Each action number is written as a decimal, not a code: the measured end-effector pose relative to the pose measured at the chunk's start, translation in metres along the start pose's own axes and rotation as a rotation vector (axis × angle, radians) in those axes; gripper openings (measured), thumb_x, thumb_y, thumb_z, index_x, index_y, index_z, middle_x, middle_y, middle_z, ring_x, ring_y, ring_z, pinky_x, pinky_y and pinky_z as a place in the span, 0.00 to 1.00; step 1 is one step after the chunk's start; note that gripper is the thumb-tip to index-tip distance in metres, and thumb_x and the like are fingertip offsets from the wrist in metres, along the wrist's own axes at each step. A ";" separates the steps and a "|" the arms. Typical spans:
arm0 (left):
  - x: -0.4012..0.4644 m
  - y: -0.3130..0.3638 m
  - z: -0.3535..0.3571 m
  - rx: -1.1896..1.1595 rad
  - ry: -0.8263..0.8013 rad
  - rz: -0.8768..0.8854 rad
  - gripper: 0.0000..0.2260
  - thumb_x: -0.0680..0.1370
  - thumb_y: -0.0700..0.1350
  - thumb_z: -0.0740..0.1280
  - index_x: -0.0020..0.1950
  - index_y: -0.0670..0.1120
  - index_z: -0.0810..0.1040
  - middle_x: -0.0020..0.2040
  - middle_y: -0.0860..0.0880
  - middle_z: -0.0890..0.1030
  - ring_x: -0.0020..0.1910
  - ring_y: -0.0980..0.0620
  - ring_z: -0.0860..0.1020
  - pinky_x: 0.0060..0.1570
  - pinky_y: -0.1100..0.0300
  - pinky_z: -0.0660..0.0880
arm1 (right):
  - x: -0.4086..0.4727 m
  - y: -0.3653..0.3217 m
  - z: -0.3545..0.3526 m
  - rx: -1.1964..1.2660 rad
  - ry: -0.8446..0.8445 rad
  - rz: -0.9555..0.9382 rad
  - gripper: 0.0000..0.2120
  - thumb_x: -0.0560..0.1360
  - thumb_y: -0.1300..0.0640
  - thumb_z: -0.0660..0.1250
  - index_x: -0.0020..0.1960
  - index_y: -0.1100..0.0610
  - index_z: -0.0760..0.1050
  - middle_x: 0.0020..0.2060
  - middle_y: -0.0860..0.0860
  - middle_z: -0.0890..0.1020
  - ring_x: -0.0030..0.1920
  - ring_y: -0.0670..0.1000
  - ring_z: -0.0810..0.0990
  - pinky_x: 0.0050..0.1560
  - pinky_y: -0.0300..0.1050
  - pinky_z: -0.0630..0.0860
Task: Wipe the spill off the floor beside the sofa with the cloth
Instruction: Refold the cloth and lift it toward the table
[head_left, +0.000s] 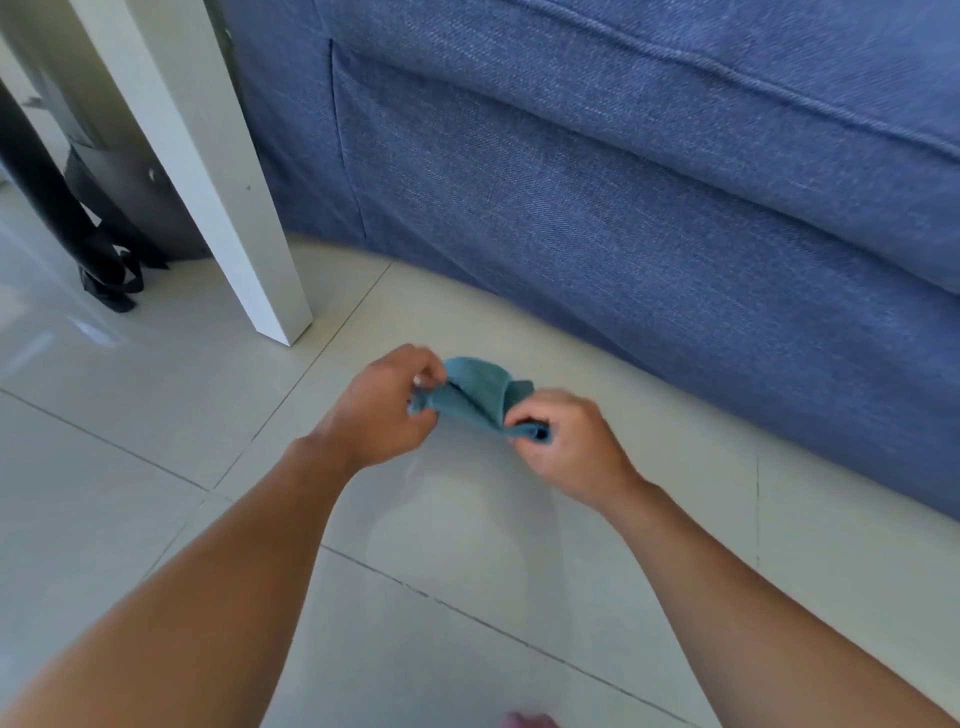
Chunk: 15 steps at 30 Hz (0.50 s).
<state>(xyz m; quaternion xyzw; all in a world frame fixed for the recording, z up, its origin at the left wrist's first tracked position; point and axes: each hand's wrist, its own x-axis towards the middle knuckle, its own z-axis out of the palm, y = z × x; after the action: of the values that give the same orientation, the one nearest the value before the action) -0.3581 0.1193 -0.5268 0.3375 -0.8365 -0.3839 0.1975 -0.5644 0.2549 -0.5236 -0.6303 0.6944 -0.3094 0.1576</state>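
Just in front of the blue woven-fabric sofa (649, 208), above the pale glossy floor tiles (130, 415), a small teal soft cloth (475, 392) hangs bunched between both hands: the left hand (387, 410) pinches its left end with curled fingers, the right hand (566, 447) closes around its right end. A faint wet-looking patch (457, 525), probably the spill, lies on the floor on the near side of the cloth from the sofa. The cloth looks light and limp, so it will sag and crumple; folding it into a pad and pressing under a flat palm should handle better than gripping an edge.
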 end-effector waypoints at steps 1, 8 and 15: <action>-0.011 -0.008 0.004 0.087 -0.096 -0.011 0.15 0.70 0.38 0.70 0.53 0.52 0.77 0.49 0.53 0.79 0.43 0.54 0.78 0.46 0.55 0.79 | -0.014 0.006 0.007 -0.060 -0.106 -0.003 0.08 0.68 0.61 0.70 0.44 0.51 0.83 0.41 0.44 0.84 0.43 0.50 0.79 0.46 0.47 0.77; -0.035 -0.022 0.028 0.438 -0.179 0.012 0.20 0.76 0.51 0.60 0.69 0.53 0.73 0.64 0.53 0.73 0.55 0.51 0.77 0.55 0.54 0.77 | -0.042 0.025 0.031 -0.018 -0.096 0.179 0.06 0.77 0.55 0.67 0.47 0.52 0.84 0.43 0.43 0.83 0.47 0.46 0.79 0.50 0.50 0.78; -0.004 0.008 0.067 0.714 -0.374 0.055 0.36 0.76 0.54 0.64 0.80 0.53 0.52 0.70 0.51 0.70 0.70 0.45 0.62 0.68 0.46 0.60 | -0.016 0.023 0.042 -0.058 -0.107 0.271 0.11 0.79 0.58 0.65 0.58 0.52 0.84 0.47 0.47 0.80 0.52 0.49 0.76 0.54 0.45 0.76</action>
<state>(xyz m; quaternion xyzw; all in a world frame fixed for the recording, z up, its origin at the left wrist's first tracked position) -0.3986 0.1603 -0.5627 0.2867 -0.9475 -0.1186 -0.0775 -0.5540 0.2613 -0.5731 -0.5508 0.7722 -0.2311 0.2166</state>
